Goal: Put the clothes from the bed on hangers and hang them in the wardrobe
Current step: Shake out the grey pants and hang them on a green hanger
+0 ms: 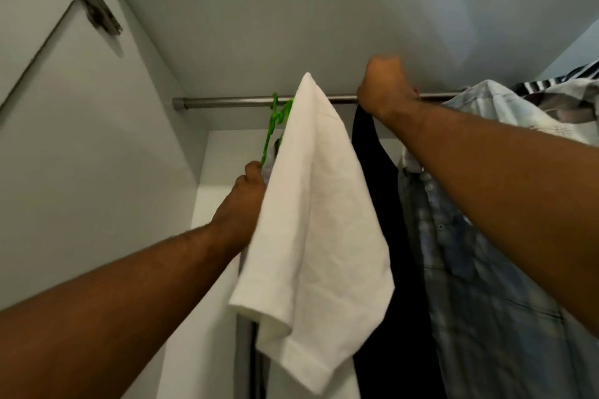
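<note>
A white shirt [311, 197] hangs on a green hanger [275, 120] whose hook sits over the steel wardrobe rail [227, 103]. My left hand [249, 185] grips the hanger's lower left end beside the shirt. Up at the rail, my right hand [385, 87] is closed in a fist around the top of a dark garment [379, 204], probably its hanger, which I cannot see. To the right hang a pale blue checked shirt [479, 236] and a striped garment [557, 81].
The wardrobe's grey ceiling panel [291, 16] is close above the rail. The left side wall [97, 155] carries a metal door hinge [94, 6]. Bare rail runs left of the green hanger.
</note>
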The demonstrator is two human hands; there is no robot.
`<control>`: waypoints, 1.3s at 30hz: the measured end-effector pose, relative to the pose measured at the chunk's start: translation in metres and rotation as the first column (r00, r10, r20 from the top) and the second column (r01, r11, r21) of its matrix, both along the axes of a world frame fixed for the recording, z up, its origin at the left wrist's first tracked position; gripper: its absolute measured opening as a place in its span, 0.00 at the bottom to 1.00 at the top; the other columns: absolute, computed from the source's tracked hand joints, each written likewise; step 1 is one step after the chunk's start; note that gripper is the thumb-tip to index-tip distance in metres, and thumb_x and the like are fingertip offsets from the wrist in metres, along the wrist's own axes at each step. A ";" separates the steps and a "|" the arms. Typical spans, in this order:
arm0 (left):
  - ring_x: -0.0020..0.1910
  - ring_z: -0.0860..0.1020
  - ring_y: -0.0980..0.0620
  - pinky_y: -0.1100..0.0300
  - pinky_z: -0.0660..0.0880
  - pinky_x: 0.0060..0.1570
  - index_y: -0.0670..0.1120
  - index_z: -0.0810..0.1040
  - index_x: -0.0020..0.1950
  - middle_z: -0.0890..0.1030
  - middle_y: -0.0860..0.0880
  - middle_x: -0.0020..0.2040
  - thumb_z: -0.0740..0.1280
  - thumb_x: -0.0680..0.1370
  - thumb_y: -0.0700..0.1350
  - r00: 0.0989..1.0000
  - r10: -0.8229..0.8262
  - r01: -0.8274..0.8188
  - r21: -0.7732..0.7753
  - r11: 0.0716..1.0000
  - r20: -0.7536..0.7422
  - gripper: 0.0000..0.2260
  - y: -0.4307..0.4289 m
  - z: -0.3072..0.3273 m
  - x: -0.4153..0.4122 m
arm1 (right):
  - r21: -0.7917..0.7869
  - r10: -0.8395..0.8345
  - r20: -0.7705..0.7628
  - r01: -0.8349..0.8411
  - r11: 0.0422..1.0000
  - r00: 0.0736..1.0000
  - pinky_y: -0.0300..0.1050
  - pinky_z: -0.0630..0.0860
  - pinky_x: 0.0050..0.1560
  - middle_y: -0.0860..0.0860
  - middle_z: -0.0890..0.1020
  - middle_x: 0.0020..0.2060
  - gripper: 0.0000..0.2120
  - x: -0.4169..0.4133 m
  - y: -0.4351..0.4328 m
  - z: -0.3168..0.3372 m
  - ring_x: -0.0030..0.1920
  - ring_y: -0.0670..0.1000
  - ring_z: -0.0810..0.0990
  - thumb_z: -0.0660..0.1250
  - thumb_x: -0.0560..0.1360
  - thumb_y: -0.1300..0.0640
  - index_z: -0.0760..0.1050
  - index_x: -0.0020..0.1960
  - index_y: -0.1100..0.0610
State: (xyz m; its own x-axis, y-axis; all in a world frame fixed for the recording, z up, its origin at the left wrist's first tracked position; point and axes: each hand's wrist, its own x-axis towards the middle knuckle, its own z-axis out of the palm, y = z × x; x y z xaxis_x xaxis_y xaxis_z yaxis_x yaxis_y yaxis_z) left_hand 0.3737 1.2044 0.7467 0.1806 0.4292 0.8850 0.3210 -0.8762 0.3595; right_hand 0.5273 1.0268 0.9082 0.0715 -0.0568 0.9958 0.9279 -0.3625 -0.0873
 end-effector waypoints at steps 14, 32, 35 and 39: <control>0.71 0.71 0.41 0.49 0.71 0.68 0.47 0.54 0.79 0.68 0.41 0.75 0.68 0.79 0.47 0.943 0.322 -0.315 0.090 0.945 -0.082 0.33 -0.058 -0.012 -0.119 | -0.116 0.127 -0.144 -0.145 0.983 0.981 0.59 0.74 0.63 0.66 0.75 0.65 0.19 -0.018 -0.021 -0.022 0.65 0.67 0.75 0.64 0.77 0.66 0.69 0.67 0.67; 0.70 0.69 0.43 0.43 0.71 0.67 0.49 0.57 0.78 0.67 0.45 0.74 0.63 0.80 0.47 0.890 0.404 -0.329 0.317 0.889 -0.210 0.28 -0.211 -0.065 -0.282 | -0.245 0.333 0.105 -0.301 0.922 0.937 0.52 0.73 0.61 0.56 0.77 0.65 0.19 -0.269 -0.110 -0.180 0.65 0.58 0.75 0.61 0.78 0.59 0.75 0.68 0.56; 0.71 0.69 0.44 0.43 0.71 0.67 0.49 0.58 0.79 0.67 0.46 0.75 0.62 0.80 0.47 0.896 0.394 -0.316 0.327 0.891 -0.207 0.28 -0.231 -0.083 -0.301 | -0.293 0.429 0.119 -0.381 0.877 0.895 0.47 0.73 0.59 0.54 0.77 0.66 0.18 -0.312 -0.116 -0.217 0.64 0.55 0.76 0.62 0.79 0.60 0.75 0.68 0.57; 0.72 0.68 0.46 0.45 0.71 0.68 0.47 0.60 0.79 0.67 0.46 0.76 0.64 0.81 0.48 0.909 0.382 -0.318 0.313 0.895 -0.170 0.27 -0.256 -0.117 -0.333 | -0.320 0.574 0.115 -0.517 0.794 0.811 0.49 0.77 0.57 0.53 0.78 0.62 0.17 -0.352 -0.120 -0.259 0.59 0.53 0.78 0.62 0.77 0.61 0.76 0.65 0.57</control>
State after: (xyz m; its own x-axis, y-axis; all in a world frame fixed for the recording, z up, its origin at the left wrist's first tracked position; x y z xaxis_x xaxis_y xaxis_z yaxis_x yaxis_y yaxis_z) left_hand 0.0406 0.9479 0.6297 0.2676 0.2495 0.9307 0.6676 -0.7445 0.0076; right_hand 0.1754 0.9070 0.6494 -0.1859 0.1950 0.9630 0.9637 0.2271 0.1400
